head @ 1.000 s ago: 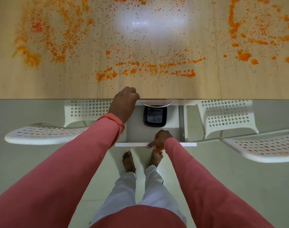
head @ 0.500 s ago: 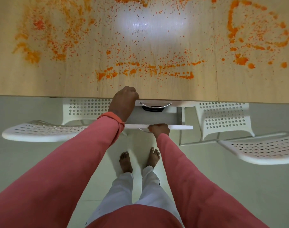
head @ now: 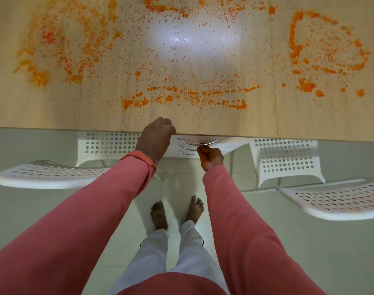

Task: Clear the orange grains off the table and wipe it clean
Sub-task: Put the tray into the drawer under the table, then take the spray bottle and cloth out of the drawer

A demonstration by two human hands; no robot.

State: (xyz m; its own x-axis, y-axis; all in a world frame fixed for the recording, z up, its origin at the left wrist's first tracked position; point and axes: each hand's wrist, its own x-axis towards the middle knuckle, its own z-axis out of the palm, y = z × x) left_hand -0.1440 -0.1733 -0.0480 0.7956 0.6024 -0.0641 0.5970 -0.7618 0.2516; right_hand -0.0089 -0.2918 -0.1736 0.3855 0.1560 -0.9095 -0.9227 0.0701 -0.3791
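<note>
Orange grains (head: 181, 99) lie scattered in streaks and clumps over the pale wooden table (head: 54, 116), thickest at the left, the right and in a band near the front edge. My left hand (head: 156, 137) rests as a fist on the table's front edge; whether anything is inside it is hidden. Just under the edge my right hand (head: 210, 158) curls its fingers at the chrome drawer handles (head: 188, 142) of a white drawer unit, whose drawers sit pushed in.
Two white perforated chairs flank me, one at the left (head: 50, 175) and one at the right (head: 335, 201), their backs tucked under the table. My bare feet (head: 175, 213) stand on the pale tiled floor between them.
My right hand has pushed the open drawer, with a dark tray inside, back in under the table. My left fist has stayed on the edge.
</note>
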